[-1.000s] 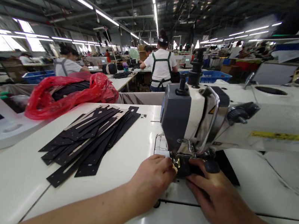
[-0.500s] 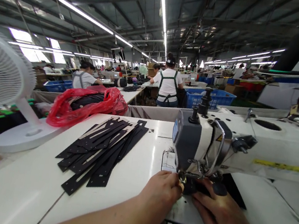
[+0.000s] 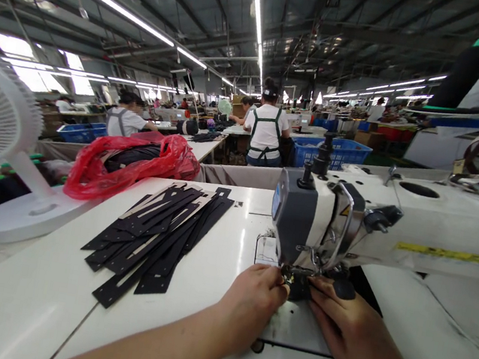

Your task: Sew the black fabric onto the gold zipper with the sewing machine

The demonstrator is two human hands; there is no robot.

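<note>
A sewing machine stands before me, its needle area above a small black piece of material. My left hand is closed at the left side of that piece, fingers curled and fingertips pinched at its edge beside the presser foot. From the right, my right hand lies over the piece with fingers stretched flat toward the foot. More black material shows behind the right hand; whether it is the same piece I cannot tell. The machine head and my fingers hide the needle point. Left of the machine lies a loose pile of black slotted strips.
A red plastic bag with dark contents sits at the table's far left edge, next to a white fan. Beyond the table are a blue basket and co-workers, one in a white shirt with dark straps.
The view has shifted slightly, so the whole scene sits a little further left and up. Both hands stay at the black piece under the machine, with hardly any change in grip.
</note>
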